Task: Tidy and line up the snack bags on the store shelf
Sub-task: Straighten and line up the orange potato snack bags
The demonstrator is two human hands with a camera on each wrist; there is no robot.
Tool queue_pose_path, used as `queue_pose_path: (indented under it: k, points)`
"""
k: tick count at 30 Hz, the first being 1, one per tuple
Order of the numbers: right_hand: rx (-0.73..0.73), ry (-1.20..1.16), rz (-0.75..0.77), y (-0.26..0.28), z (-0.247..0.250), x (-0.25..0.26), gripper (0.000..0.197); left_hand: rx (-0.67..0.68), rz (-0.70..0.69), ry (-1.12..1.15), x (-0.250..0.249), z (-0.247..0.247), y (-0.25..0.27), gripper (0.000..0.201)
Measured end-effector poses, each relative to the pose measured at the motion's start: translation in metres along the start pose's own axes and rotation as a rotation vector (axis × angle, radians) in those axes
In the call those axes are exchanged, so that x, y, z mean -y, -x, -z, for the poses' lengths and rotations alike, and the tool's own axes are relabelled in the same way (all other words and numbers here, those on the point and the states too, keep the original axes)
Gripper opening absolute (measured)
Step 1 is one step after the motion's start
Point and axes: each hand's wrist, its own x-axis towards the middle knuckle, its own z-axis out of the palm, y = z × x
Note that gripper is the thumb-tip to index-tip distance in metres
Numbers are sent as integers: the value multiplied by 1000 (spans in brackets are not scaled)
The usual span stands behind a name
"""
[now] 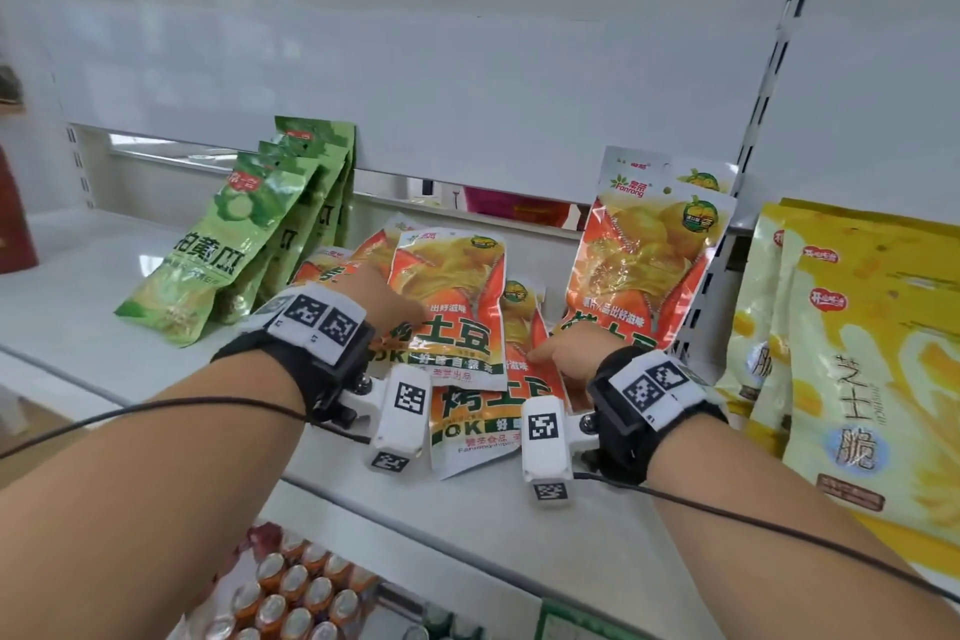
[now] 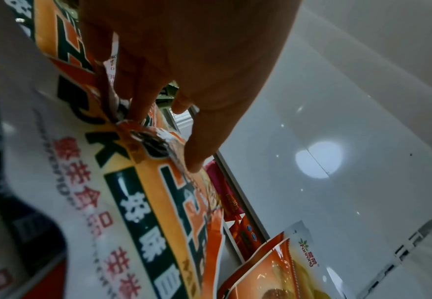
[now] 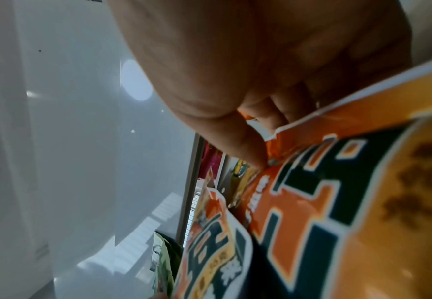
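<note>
Left hand (image 1: 387, 299) and right hand (image 1: 563, 348) each pinch orange potato-chip bags (image 1: 457, 322) piled on the white shelf (image 1: 78, 296), between green bags (image 1: 218, 250) and yellow bags (image 1: 872, 353).

Bare forearms, no sleeves. A black wrist strap (image 1: 291, 353) on the left, another black strap (image 1: 654, 405) on the right, each topped with white coded tags, white camera blocks (image 1: 400, 418) beneath, thin black cables (image 1: 156, 405) trailing back.

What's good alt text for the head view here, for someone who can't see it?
Two bare hands, left hand and right hand, grip orange snack bags lying jumbled on a white shelf. Green bags lean on the left, more orange bags stand upright on the right, and yellow bags stand at far right.
</note>
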Motion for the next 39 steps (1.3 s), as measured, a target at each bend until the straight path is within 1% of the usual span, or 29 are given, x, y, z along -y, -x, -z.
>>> queue_pose_path:
  k: [2, 4, 6, 8, 10, 11, 13, 14, 16, 18, 21, 23, 25, 27, 29, 32, 34, 36, 37, 39]
  points:
    - [-20, 232, 19, 4, 0, 5, 33, 31, -24, 27, 0, -2, -2, 88]
    - [-56, 314, 49, 11, -2, 11, 36, 34, -30, 95, 3, -6, -4, 95]
    - [-69, 346, 91, 8, -2, 12, 34, -10, -51, 224, 6, -3, -5, 102]
    - [-130, 170, 110, 5, -2, 12, 27, -38, -97, 381, 10, 1, -7, 107]
    - [-189, 4, 110, 4, 1, 12, 17, -37, -151, 553, 10, 5, -7, 110]
    - [-220, -72, 112, 4, 2, 12, 17, -32, -183, 627, 9, 6, -6, 111]
    - [-268, -243, 128, 6, 7, 11, 28, -17, -248, 786, 5, 7, -6, 112]
    - [-302, -315, 143, 5, 11, 8, 30, -11, -272, 860, 1, 6, -4, 110]
    - [-380, -435, 169, 6, 20, 2, 23, 21, -297, 981, -9, 2, -1, 101]
    - [-474, -469, 176, 9, 30, -5, 23, 69, -314, 1055, -20, -7, 3, 93]
    - [-592, -452, 169, 17, 44, -17, 27, 177, -367, 1067, -40, -24, 11, 85]
    - [-627, -489, 148, 20, 52, -27, 28, 231, -394, 1063, -52, -38, 15, 76]
    - [-660, -539, 135, 22, 59, -37, 23, 277, -400, 1050, -62, -54, 18, 66]
    - [-681, -604, 116, 24, 66, -44, 24, 316, -394, 1039, -70, -68, 21, 63]
    - [-682, -627, 71, 26, 71, -49, 23, 345, -380, 1039, -76, -81, 21, 64]
    - [-625, -572, 3, 26, 75, -54, 19, 366, -371, 959, -84, -98, 18, 74]
    - [-580, -512, -36, 25, 77, -56, 21, 361, -371, 875, -87, -108, 16, 80]
    - [-571, -488, -55, 23, 78, -56, 22, 329, -362, 807, -88, -115, 14, 82]
    - [-589, -492, -42, 20, 79, -57, 26, 312, -354, 787, -88, -117, 13, 82]
    - [-595, -573, -39, 18, 77, -58, 46, 295, -345, 759, -88, -119, 11, 82]
